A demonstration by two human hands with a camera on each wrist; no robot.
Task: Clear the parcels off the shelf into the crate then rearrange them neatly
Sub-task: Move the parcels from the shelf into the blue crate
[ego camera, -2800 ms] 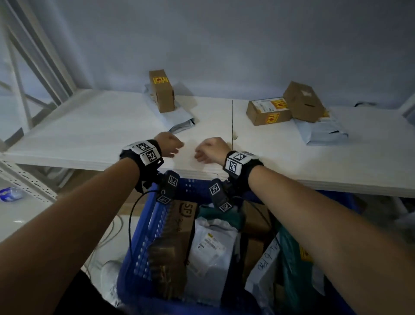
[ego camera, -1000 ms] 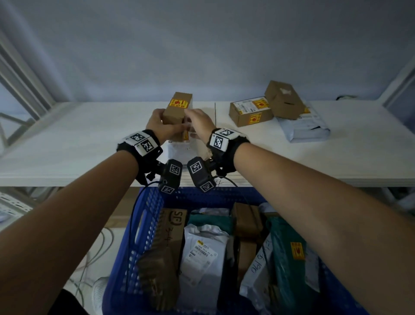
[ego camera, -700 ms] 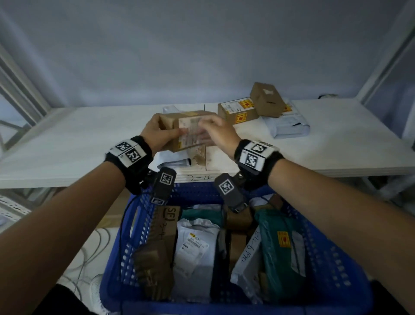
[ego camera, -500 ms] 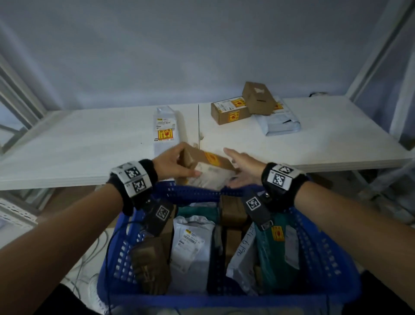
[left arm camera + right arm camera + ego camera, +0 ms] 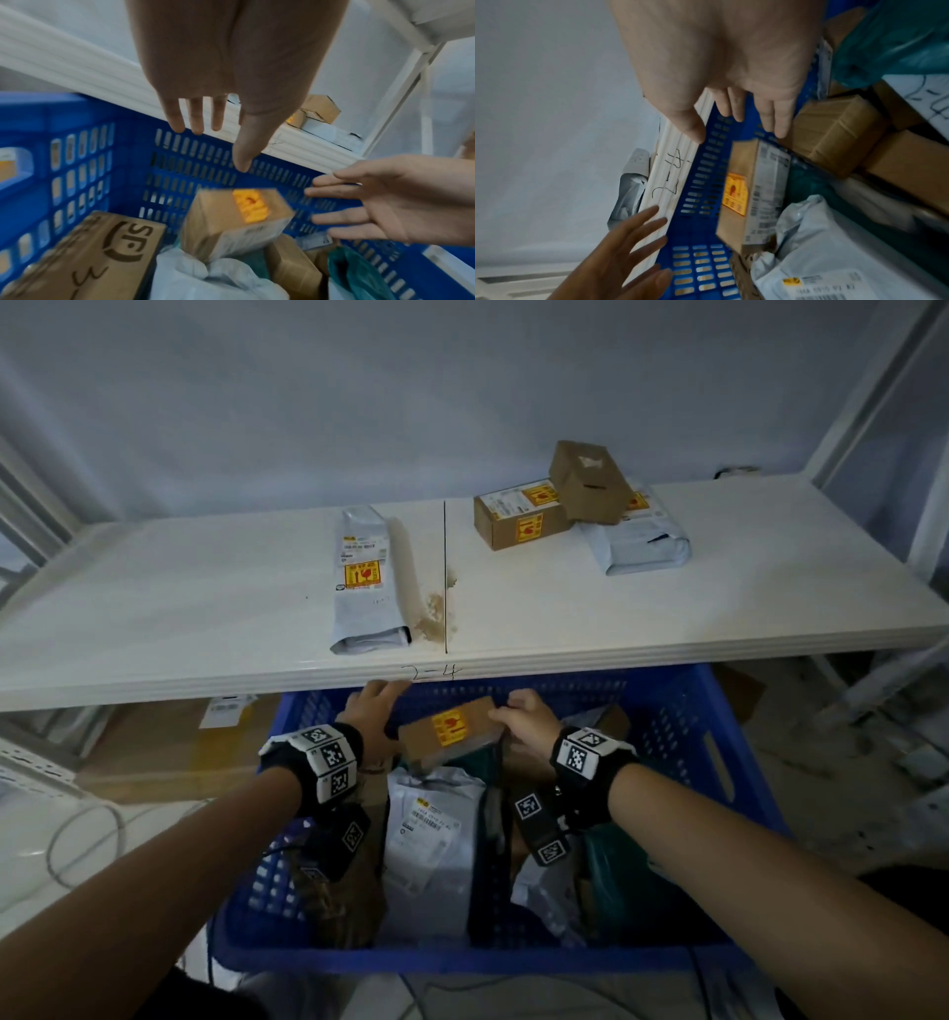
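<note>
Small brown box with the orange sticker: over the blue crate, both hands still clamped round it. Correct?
Not quite. The small brown box is over the blue crate, but neither hand grips it. The left wrist view shows the left hand and right hand with fingers spread, clear of the box; the right wrist view agrees.

A plain pale wall (image 5: 359, 403) stands behind, in dim bluish light. White metal uprights (image 5: 873, 392) frame the sides. Cables (image 5: 87, 834) lie on the light floor (image 5: 31, 860).
</note>
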